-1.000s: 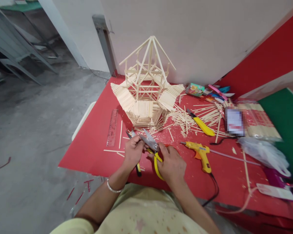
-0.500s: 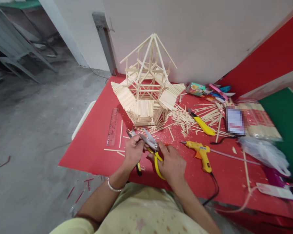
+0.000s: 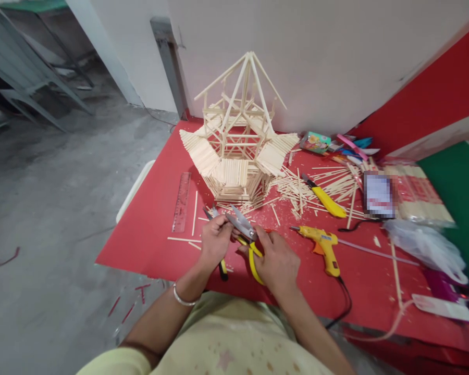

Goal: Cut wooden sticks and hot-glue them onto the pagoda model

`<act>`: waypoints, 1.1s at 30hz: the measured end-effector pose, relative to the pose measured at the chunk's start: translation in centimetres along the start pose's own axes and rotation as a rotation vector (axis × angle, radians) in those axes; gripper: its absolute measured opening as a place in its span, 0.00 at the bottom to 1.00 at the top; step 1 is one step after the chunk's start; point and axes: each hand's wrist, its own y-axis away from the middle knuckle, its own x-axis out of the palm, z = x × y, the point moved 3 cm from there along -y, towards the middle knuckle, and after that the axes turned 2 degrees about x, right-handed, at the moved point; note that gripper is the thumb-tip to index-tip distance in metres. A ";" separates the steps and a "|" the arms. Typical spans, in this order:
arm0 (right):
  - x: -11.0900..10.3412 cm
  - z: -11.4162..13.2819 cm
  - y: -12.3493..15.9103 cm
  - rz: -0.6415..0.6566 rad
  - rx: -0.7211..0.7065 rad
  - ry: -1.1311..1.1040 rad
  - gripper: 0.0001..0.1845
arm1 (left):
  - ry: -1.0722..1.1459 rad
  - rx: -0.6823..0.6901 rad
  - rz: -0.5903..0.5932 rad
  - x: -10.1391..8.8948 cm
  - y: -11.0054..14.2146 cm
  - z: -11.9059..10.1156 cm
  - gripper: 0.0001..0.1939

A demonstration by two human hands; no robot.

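From far away, I had the right hand (image 3: 280, 263) holding the yellow scissors (image 3: 251, 235) at six o'clock from the stick house (image 3: 233, 172), and the left hand (image 3: 214, 242) pinched by the blades (image 3: 240, 223), around what I couldn't tell.

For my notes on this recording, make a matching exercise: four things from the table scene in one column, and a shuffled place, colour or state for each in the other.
Things:
1. clear ruler
2. glue gun
3. scissors
4. plastic bag

Descriptions:
A. held in the person's right hand
B. whitish and crumpled
C. lying flat, nearer the picture's left edge than the stick model
D. yellow, with an orange trigger

Right pairs: 1-C, 2-D, 3-A, 4-B
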 end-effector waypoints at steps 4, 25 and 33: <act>-0.3 -0.1 0.1 0.017 0.009 -0.008 0.27 | 0.009 -0.001 0.011 0.0 -0.1 0.4 0.08; -0.5 -0.3 0.4 -0.027 0.012 -0.152 0.24 | 0.143 -0.029 0.150 0.3 -0.1 0.2 0.09; -0.8 -0.9 0.6 0.046 0.019 -0.263 0.24 | 0.119 -0.022 0.182 0.3 -0.2 0.7 0.12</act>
